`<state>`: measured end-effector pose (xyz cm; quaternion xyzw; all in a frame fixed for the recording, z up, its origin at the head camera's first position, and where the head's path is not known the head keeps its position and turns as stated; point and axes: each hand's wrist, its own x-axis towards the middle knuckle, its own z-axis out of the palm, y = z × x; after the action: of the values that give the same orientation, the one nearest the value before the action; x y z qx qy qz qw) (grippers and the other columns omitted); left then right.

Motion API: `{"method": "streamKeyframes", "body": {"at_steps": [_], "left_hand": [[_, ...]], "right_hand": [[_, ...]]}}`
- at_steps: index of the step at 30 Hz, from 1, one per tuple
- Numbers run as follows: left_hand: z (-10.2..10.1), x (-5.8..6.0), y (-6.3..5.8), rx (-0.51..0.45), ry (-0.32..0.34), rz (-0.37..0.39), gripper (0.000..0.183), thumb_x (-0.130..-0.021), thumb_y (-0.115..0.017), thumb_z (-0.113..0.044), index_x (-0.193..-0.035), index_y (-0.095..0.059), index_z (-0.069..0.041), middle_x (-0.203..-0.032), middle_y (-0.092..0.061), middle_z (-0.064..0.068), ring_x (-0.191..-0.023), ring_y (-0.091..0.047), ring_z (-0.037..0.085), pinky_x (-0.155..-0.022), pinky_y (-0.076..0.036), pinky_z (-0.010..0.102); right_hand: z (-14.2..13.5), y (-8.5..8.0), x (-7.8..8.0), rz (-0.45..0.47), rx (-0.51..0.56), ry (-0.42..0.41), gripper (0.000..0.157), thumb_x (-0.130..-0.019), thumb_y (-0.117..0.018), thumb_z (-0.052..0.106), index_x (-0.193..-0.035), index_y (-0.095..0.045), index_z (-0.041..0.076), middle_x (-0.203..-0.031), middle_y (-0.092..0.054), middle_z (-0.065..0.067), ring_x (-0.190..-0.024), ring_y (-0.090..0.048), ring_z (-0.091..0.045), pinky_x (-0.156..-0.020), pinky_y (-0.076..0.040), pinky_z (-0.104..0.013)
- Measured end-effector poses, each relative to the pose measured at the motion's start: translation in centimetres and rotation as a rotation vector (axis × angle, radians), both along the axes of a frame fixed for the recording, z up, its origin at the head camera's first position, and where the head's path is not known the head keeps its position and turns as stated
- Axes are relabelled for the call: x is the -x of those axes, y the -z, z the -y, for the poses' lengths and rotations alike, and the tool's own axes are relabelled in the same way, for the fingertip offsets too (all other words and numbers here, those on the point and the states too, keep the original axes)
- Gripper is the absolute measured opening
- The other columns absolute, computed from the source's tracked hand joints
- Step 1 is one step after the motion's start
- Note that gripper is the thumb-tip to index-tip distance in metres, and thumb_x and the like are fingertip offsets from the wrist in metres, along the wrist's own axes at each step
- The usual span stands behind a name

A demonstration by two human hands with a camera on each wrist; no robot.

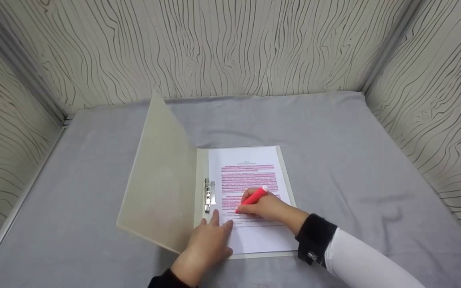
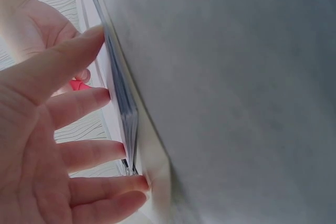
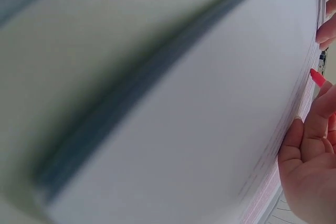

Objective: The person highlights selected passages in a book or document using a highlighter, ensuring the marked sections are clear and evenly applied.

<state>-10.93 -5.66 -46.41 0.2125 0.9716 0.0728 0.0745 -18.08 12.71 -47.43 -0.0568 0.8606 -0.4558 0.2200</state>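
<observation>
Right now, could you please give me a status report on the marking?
Right hand holding pink highlighter to page. Left hand touching page's lower left. Raised cover clear of highlighter.

Saw a broad surface (image 1: 354, 160) draped in plain grey cloth (image 1: 74, 192), slightly uneven along the far edge, creased on the right side and faintly wrinkled just beyond a pale folder (image 1: 199, 174). Found the folder lying directly on the cloth, near the middle and well apart from the far edge, opened with the back half (image 1: 262, 255) flat on the right and the front cover (image 1: 162, 176) tilted steeply upward on the left.
</observation>
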Motion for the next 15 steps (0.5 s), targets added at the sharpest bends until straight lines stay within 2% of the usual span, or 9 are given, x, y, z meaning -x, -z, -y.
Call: {"method": "streamKeyframes", "body": {"at_steps": [5, 15], "left_hand": [[-0.04, 0.03, -0.02, 0.006, -0.004, -0.002, 0.059, -0.068, -0.078, -0.033, -0.121, -0.063, -0.013, -0.126, -0.051, 0.028, -0.099, -0.058, 0.048, -0.077, -0.050, 0.053], [-0.03, 0.06, 0.01, 0.010, 0.002, 0.007, 0.059, -0.068, -0.078, -0.033, -0.121, -0.062, -0.012, -0.127, -0.051, 0.029, -0.100, -0.058, 0.047, -0.081, -0.049, 0.053]], "right_hand": [[-0.21, -0.05, -0.05, 0.000, 0.039, -0.009, 0.017, -0.080, -0.072, 0.024, -0.084, -0.058, 0.013, -0.064, -0.052, 0.003, -0.058, -0.046, -0.011, -0.054, -0.039, -0.022], [-0.61, 0.05, -0.03, 0.021, 0.015, 0.010, 0.020, -0.080, -0.072, 0.028, -0.086, -0.059, 0.014, -0.070, -0.055, 0.001, -0.060, -0.047, -0.013, -0.054, -0.038, -0.023]]}}
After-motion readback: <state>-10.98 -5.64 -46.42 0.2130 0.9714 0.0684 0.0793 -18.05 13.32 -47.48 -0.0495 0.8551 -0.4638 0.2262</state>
